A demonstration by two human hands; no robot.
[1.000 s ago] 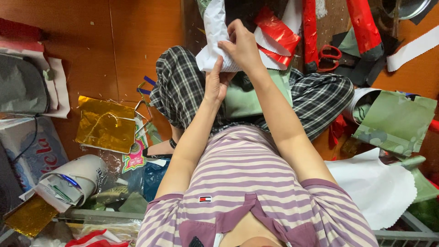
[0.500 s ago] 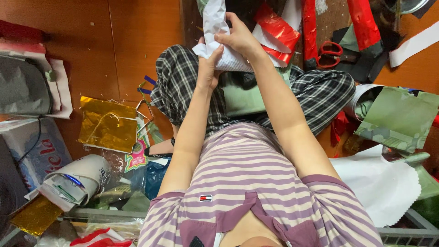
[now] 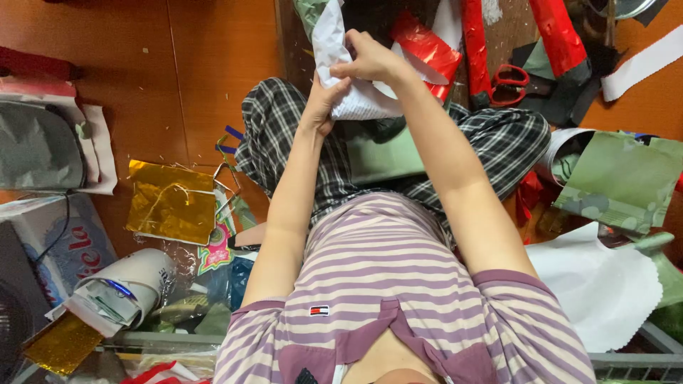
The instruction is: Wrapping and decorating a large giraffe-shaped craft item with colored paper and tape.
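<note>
hands meet over the lap, both closed on the same sheet of white paper (image 3: 334,50). the left hand (image 3: 324,107) sits nearer the body, its fingers folded shut around the lower, crumpled part of the sheet, where a patch with a fine dotted pattern bulges out just to its right. the right hand (image 3: 370,60) is a little farther out and above, touching the left at the fingertips, and pinches the paper's edge between thumb and fingers. from that double grip the sheet runs up and away from the body, its long axis roughly upright in the view, the free end rising past the right hand toward the top edge. so the bulk of the paper lies beyond and slightly left of the grip, and the right hand is the nearer one to that free end.

below the grip lie the checked trousers (image 3: 284,135) of the crossed legs. just beyond and to the right of the hands, red foil (image 3: 427,46) lies crumpled, with red-handled scissors (image 3: 506,84) a bit farther right. well off to the left, on the wooden floor (image 3: 142,64), lies a sheet of gold foil (image 3: 171,203). well to the right, green paper (image 3: 619,185) rests beside a larger white sheet (image 3: 605,284).
</note>
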